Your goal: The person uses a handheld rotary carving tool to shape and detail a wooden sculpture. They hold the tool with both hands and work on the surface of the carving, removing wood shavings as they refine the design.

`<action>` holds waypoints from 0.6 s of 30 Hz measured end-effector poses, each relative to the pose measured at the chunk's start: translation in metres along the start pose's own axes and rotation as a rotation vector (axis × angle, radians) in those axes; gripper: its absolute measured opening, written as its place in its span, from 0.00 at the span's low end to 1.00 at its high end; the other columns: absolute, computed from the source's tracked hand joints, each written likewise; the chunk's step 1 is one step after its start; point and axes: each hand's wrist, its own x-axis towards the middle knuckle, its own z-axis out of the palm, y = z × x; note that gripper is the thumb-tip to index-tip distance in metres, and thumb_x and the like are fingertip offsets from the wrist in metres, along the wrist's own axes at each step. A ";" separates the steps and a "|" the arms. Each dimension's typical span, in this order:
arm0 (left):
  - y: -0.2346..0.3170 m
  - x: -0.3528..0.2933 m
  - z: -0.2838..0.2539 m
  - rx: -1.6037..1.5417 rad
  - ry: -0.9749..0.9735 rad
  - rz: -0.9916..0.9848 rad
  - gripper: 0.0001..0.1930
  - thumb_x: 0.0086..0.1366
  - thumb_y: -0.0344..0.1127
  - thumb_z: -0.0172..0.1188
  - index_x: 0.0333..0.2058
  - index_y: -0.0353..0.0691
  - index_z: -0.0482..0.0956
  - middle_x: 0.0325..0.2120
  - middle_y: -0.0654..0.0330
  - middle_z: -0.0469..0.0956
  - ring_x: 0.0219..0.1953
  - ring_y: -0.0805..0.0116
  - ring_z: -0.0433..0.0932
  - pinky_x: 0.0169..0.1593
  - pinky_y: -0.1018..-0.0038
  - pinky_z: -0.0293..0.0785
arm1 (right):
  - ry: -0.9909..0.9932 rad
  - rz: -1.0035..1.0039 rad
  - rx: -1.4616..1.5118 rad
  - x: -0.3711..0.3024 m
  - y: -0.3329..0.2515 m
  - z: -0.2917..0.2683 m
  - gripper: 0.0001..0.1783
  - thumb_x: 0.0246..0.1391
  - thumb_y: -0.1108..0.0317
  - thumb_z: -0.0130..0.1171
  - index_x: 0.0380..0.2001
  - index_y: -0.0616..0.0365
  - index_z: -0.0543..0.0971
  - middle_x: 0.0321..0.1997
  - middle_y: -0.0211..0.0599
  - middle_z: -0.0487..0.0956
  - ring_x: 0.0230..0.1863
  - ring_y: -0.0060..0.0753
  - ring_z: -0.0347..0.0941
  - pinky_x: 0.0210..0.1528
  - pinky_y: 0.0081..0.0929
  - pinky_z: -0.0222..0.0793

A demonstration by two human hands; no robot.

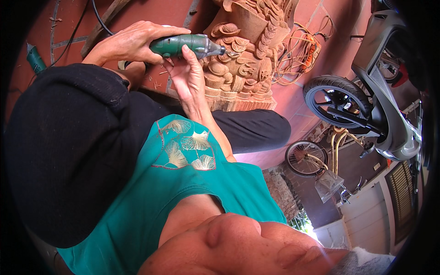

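A green handheld rotary tool point(183, 45) lies level between my two hands, its tapered grey nose and bit pointing right. My left hand point(133, 42) wraps round the tool's rear body from above. From below, my right hand point(189, 81) holds it near the front, palm up and thumb against the housing. The bit's tip meets or nearly meets the carved wooden piece point(245, 55); I cannot tell whether it touches. Rounded lumps, coin-like discs and stacked shapes in relief cover this brown wood. Fingers hide part of the tool's underside.
A second green tool point(35, 58) lies on the red tiled floor at far left, near a dark cable. Beyond the carving lies a tangled tan cord point(293, 59) with an orange part point(312, 51). A motorbike point(339, 101) and a bicycle point(307, 158) stand at right.
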 end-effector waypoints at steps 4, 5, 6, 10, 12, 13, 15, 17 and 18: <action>-0.004 -0.001 0.003 0.011 0.009 0.012 0.43 0.43 0.31 0.68 0.65 0.47 0.73 0.51 0.46 0.83 0.50 0.42 0.82 0.56 0.54 0.79 | 0.014 -0.018 -0.023 -0.001 0.002 0.005 0.22 0.59 0.67 0.70 0.56 0.50 0.76 0.52 0.33 0.82 0.54 0.35 0.78 0.63 0.47 0.73; -0.003 -0.001 0.002 0.012 0.000 0.008 0.43 0.43 0.31 0.67 0.65 0.47 0.73 0.51 0.46 0.83 0.50 0.42 0.82 0.56 0.54 0.79 | 0.022 -0.031 -0.039 -0.002 0.002 0.007 0.19 0.60 0.66 0.70 0.53 0.50 0.79 0.49 0.32 0.84 0.51 0.33 0.80 0.62 0.46 0.73; -0.001 -0.001 0.000 0.013 -0.009 0.004 0.43 0.43 0.31 0.67 0.65 0.47 0.73 0.51 0.46 0.82 0.50 0.42 0.82 0.56 0.54 0.78 | 0.020 -0.031 -0.036 -0.003 0.002 0.007 0.19 0.59 0.66 0.70 0.53 0.50 0.79 0.49 0.32 0.84 0.51 0.33 0.80 0.62 0.46 0.73; 0.001 -0.002 -0.002 0.006 -0.013 0.004 0.43 0.42 0.30 0.66 0.65 0.45 0.72 0.52 0.47 0.82 0.50 0.40 0.81 0.56 0.53 0.78 | 0.016 -0.021 -0.033 -0.003 0.004 0.008 0.19 0.59 0.66 0.70 0.53 0.50 0.79 0.49 0.33 0.84 0.52 0.34 0.79 0.63 0.45 0.72; -0.001 -0.004 -0.001 0.013 -0.006 0.019 0.44 0.41 0.29 0.65 0.64 0.45 0.72 0.54 0.48 0.81 0.50 0.40 0.81 0.56 0.53 0.78 | 0.015 -0.017 -0.032 -0.004 0.005 0.008 0.20 0.60 0.66 0.70 0.54 0.50 0.78 0.50 0.33 0.84 0.53 0.33 0.79 0.63 0.44 0.72; 0.000 -0.004 -0.002 0.016 -0.010 0.020 0.44 0.41 0.29 0.65 0.64 0.45 0.72 0.54 0.48 0.81 0.50 0.40 0.81 0.56 0.53 0.78 | 0.013 -0.015 -0.032 -0.004 0.005 0.008 0.20 0.60 0.66 0.70 0.54 0.50 0.78 0.50 0.33 0.84 0.53 0.33 0.79 0.64 0.44 0.72; 0.002 -0.005 -0.004 0.022 -0.017 0.021 0.44 0.41 0.29 0.65 0.64 0.44 0.72 0.54 0.48 0.80 0.50 0.40 0.81 0.55 0.54 0.78 | 0.006 -0.008 -0.026 -0.004 0.006 0.009 0.21 0.60 0.66 0.70 0.55 0.50 0.78 0.51 0.33 0.83 0.54 0.33 0.78 0.64 0.44 0.71; 0.002 -0.006 -0.005 0.003 -0.026 0.022 0.43 0.41 0.29 0.65 0.64 0.44 0.72 0.54 0.48 0.80 0.50 0.40 0.80 0.55 0.54 0.78 | -0.004 0.002 -0.014 -0.005 0.007 0.009 0.21 0.60 0.66 0.70 0.55 0.51 0.77 0.52 0.33 0.83 0.55 0.33 0.78 0.64 0.44 0.71; 0.003 -0.006 -0.006 -0.006 -0.031 0.022 0.43 0.41 0.29 0.65 0.64 0.44 0.72 0.54 0.49 0.80 0.50 0.40 0.80 0.55 0.53 0.78 | -0.009 0.006 -0.009 -0.004 0.008 0.009 0.22 0.60 0.67 0.70 0.56 0.51 0.77 0.52 0.33 0.83 0.55 0.34 0.78 0.64 0.44 0.71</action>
